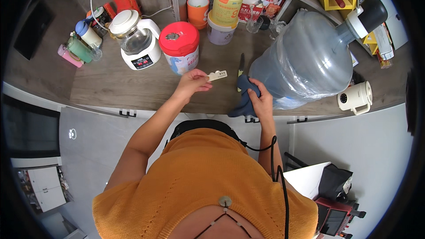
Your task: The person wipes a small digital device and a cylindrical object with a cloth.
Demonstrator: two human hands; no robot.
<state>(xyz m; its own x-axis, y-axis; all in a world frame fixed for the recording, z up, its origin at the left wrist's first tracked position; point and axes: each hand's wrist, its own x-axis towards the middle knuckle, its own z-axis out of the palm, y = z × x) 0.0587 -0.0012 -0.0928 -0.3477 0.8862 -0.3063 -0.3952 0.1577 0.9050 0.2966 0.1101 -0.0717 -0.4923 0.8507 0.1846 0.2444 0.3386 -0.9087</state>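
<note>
My left hand [195, 84] pinches a small cream-coloured strip [217, 75] that bears printed writing, held above the wood-grain counter [212, 98]. A bunched blue-grey cloth [247, 98] is gripped in my right hand [261, 98] at the counter's front edge, and part of it hangs down. Just beyond the cloth lies a knife [241, 63] with a dark blade and a yellow-green handle, partly covered by the cloth. Close behind my left hand stands a round tub with a red lid [179, 39]. To the right of my right hand is a large, clear blue water bottle [298, 59].
An electric glass kettle [134, 39] on a white base and several drink bottles [79, 48] stand left. Stacked tins [227, 6], an orange canister [198, 8] and drinking glasses [254, 23] line the back. A black-topped pump [368, 16] caps the water bottle. A cream jug [356, 98] sits right.
</note>
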